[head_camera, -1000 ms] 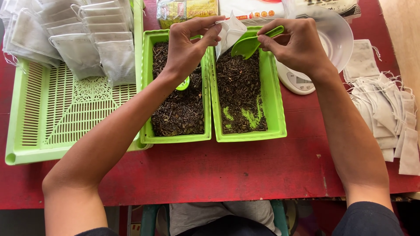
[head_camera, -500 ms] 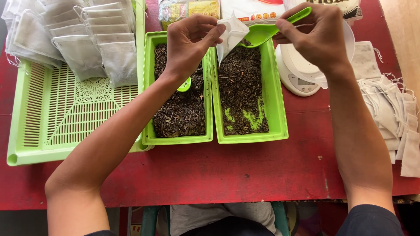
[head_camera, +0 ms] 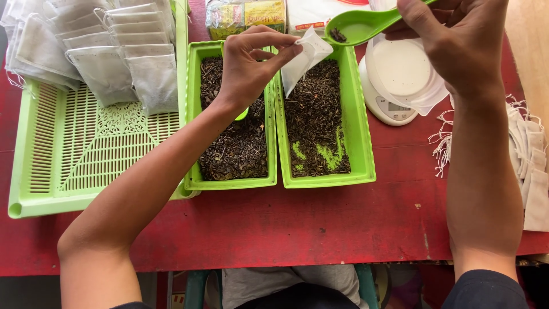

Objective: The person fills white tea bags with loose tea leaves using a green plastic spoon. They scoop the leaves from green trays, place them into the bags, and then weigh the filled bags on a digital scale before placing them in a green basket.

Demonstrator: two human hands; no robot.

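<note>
Two green tubs of dark loose tea sit side by side on the red table (head_camera: 297, 229): the left tub (head_camera: 197, 114) and the right tub (head_camera: 360, 126), the latter scraped thin enough for green patches of its floor to show. To their left lies one slatted green tray (head_camera: 86, 154) stacked with filled tea bags (head_camera: 108, 51). A single white kitchen scale (head_camera: 394, 86) stands to the right, and empty string bags (head_camera: 529, 166) pile at the table edge.

The left hand (head_camera: 249, 68) pinches one small white filter bag (head_camera: 303, 57) between thumb and fingertips, above the seam of the two tubs. The right hand (head_camera: 457, 40) grips one green scoop (head_camera: 360, 26) by its handle, closed firmly around it.

Since half a second ago the scoop has drawn back from the bag's mouth and now holds only a few leaves.

The scoop's handle is cut off at the top, and a second green scoop is mostly hidden behind the left wrist.
</note>
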